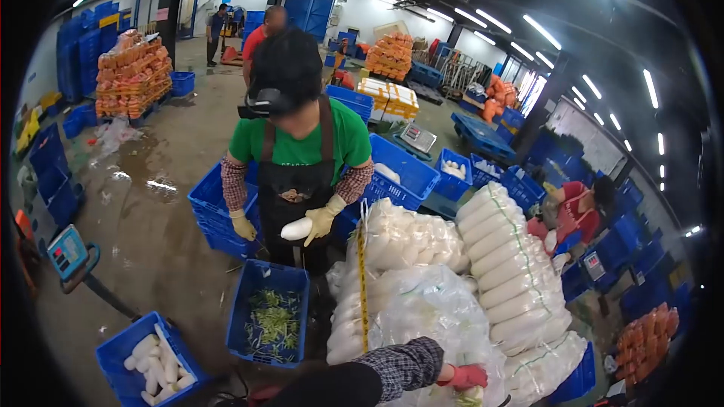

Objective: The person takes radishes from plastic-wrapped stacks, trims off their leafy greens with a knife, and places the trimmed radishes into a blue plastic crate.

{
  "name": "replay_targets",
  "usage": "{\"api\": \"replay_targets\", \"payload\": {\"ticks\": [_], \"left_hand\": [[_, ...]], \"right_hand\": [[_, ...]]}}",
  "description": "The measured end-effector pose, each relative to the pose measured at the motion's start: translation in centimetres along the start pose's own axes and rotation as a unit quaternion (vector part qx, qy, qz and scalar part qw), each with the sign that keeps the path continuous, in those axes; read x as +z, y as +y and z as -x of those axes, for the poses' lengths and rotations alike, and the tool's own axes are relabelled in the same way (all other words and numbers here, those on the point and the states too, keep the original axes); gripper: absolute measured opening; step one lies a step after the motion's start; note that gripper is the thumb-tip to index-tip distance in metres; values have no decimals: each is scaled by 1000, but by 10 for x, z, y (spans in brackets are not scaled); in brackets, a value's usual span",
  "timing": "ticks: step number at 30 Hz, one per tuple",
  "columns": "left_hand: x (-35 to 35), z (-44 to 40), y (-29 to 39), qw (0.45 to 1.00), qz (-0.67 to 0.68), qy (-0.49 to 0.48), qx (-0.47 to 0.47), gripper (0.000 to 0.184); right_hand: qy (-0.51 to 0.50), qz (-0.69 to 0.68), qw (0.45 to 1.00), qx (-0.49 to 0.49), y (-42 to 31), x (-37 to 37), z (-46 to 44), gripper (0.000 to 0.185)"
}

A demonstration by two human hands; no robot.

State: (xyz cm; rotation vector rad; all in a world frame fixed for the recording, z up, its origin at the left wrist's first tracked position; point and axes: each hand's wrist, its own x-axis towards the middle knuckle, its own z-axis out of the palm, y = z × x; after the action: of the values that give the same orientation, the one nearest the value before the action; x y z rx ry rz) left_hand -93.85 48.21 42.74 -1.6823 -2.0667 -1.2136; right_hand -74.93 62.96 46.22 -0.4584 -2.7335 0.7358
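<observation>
From the bottom edge, my arm in a checkered sleeve reaches right. My right hand (464, 377), in a red glove, is closed around the pale green end of a white radish (471, 394), beside clear plastic bagging (434, 309). Packed white radishes (505, 256) in clear wrap stand beyond and to the right of it. A dark red patch at the bottom edge seems to be my left hand (264, 393); its fingers cannot be made out. Across from me, a co-worker in a green shirt holds a white radish (296, 229) in a gloved hand.
A blue crate (237, 332) holds green trimmings; another blue crate (105, 358) at lower left contains radishes. A yellow measuring tape (363, 286) lies down the wrapped stack. A scale (68, 252) stands at left. Another person in red works at right; two people are farther back.
</observation>
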Motion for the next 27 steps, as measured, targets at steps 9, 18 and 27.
{"api": "replay_targets", "payload": {"ticks": [9,18,27], "left_hand": [[-110,36,64,995,15,94,-38,69],[-213,96,156,968,119,137,-176,89],[-208,195,267,709,512,461,-153,64]], "right_hand": [[-96,-168,981,36,-68,-35,0,77],[-70,-558,826,20,-67,-108,31,44],[-57,-566,812,133,66,-150,174,48]]}}
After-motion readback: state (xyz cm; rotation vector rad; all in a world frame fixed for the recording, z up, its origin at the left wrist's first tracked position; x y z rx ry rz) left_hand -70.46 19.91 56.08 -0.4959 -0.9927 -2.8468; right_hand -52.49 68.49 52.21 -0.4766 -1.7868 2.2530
